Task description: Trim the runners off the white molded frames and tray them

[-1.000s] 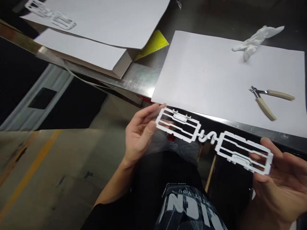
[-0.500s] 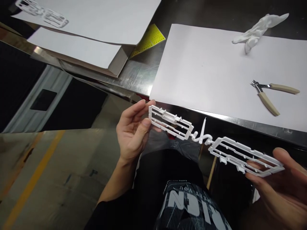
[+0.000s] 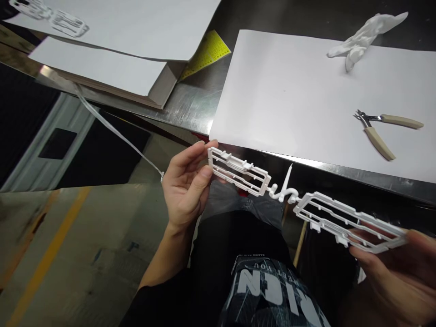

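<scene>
From the head camera, a steel worktop point(image 3: 194, 102) runs across the upper half, its front edge slanting down to the right. A white sheet of paper point(image 3: 289, 95) lies at that front edge; on it, near the right side, rest flush cutters point(image 3: 378, 129) with tan handles, and a crumpled white glove point(image 3: 363, 38) sits toward the far right corner. At the far left, a cardboard box point(image 3: 160, 88) carries more white sheets, a yellow card point(image 3: 204, 54) and a second white frame point(image 3: 54, 18). Below the edge lies grey concrete floor point(image 3: 68, 245) with a yellow line. The left hand point(image 3: 185, 186) pinches one end of a white plastic sprue point(image 3: 299, 206); the right hand point(image 3: 395, 272) grips the other end, in front of the worktop edge, above the lap.
</scene>
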A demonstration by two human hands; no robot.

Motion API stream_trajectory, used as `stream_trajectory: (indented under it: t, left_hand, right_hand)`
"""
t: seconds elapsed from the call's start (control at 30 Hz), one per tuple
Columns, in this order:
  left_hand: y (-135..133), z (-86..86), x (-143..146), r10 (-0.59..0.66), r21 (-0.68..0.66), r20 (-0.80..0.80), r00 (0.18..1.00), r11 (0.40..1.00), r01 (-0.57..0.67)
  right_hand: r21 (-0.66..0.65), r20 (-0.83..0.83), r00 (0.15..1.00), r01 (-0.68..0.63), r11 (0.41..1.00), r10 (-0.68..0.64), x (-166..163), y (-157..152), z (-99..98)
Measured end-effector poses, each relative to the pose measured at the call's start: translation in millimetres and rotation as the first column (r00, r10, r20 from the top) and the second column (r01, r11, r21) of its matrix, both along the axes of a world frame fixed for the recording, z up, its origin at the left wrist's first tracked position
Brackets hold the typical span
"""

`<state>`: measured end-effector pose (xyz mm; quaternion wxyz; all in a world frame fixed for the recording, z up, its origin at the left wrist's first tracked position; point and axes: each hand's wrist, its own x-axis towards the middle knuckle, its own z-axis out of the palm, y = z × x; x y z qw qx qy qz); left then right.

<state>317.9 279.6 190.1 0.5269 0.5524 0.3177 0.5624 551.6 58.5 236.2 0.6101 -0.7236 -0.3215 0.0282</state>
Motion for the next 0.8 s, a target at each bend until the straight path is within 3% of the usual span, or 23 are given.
stream_trajectory:
  t: [0.2, 0.37, 0.57, 0.8]
  left_hand:
    - [-2.4, 6.1, -0.1, -0.174, -0.198, -0.001, 0.985, 0.965, 0.170]
    - [-6.4, 10.2, 2.6, -0.257, -0.364, -0.100, 0.961, 0.908, 0.205]
    - [-7.5, 11.3, 7.5, -0.238, -0.358, -0.082, 0.968, 0.913, 0.194]
    - [-4.7, 5.7, 8.3, -0.107, -0.207, -0.002, 0.994, 0.973, 0.105]
  right_hand:
    - [0.062, -0.058, 0.981, -0.184, 0.981, 0.188, 3.5, 22.3, 5.7]
    - [0.100, -0.032, 0.983, -0.174, 0.980, 0.178, 9.7, 31.3, 0.9]
    - [0.100, 0.021, 0.986, -0.166, 0.981, 0.165, 3.6, 32.3, 3.5]
    - [-0.015, -0.004, 0.940, -0.342, 0.940, 0.342, 2.0, 22.5, 9.1]
